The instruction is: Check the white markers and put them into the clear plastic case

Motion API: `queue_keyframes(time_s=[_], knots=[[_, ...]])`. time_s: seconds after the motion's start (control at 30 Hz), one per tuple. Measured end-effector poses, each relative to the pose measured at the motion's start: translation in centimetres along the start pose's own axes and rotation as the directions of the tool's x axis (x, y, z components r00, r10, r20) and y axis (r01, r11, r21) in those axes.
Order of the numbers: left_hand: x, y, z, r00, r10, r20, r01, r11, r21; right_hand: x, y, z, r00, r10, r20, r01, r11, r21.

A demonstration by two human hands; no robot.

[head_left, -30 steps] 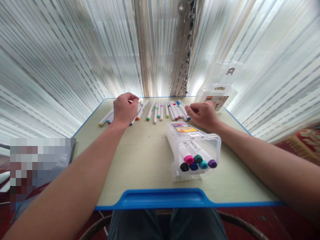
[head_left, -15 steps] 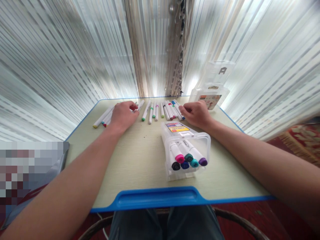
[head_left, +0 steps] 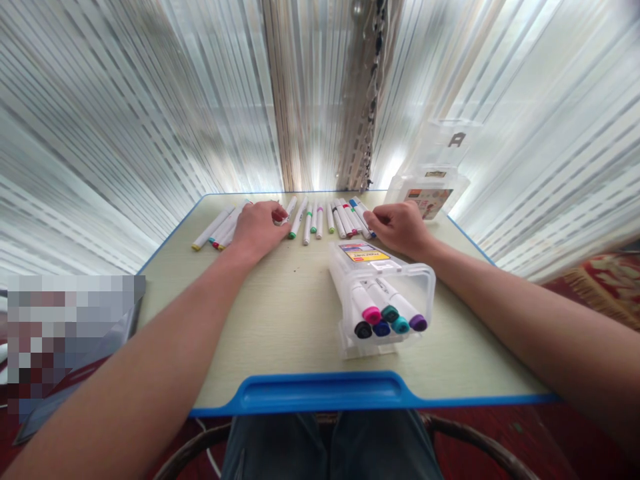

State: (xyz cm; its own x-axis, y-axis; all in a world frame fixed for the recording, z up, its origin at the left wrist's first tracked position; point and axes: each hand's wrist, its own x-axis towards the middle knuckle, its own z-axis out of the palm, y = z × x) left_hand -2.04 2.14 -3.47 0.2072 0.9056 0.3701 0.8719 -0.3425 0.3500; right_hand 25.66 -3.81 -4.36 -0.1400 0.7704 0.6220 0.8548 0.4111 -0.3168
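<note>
My left hand [head_left: 261, 228] is at the far left part of the table, fingers curled down over white markers. Its thumb and fingertips close around a marker [head_left: 287, 217], partly hidden, beside a green-capped marker [head_left: 299, 219]. At the right end of the marker row rests my right hand [head_left: 400, 227], curled like a fist, its thumb side against a blue-ended marker [head_left: 361, 215]; the inside of the hand is hidden. Left of my left hand several markers [head_left: 212, 229] lie slanted together. Between the hands more markers [head_left: 320, 221] lie side by side, roughly parallel.
A clear plastic case [head_left: 345, 280] lies on its side nearer me, its open end showing several markers with coloured caps. Another clear case [head_left: 425, 193], lid raised, stands behind my right hand. The table [head_left: 270, 313] has a blue rim; a striped curtain [head_left: 210, 100] hangs behind it.
My left hand has slid slightly right along the row, closer to the green-capped marker. My right hand stays in place. The whole view has shifted a little.
</note>
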Motion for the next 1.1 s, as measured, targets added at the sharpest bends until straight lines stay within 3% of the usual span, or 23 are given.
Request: queue_keyframes(time_s=[0.23,0.8,1.1], knots=[[0.1,0.2,0.3,0.999,0.051,-0.018,-0.051,0.999,0.003,-0.1,0.0,0.0,1.0,0.015,0.004,-0.015,1.0,0.0],[-0.1,0.3,0.2,1.0,0.0,0.021,0.001,1.0,-0.014,-0.1,0.0,0.0,0.999,0.028,0.039,-0.028,1.0,0.009],[-0.2,1.0,0.5,0.998,0.053,-0.031,-0.052,0.998,0.029,-0.1,0.0,0.0,0.998,0.045,0.055,-0.045,0.999,0.006]])
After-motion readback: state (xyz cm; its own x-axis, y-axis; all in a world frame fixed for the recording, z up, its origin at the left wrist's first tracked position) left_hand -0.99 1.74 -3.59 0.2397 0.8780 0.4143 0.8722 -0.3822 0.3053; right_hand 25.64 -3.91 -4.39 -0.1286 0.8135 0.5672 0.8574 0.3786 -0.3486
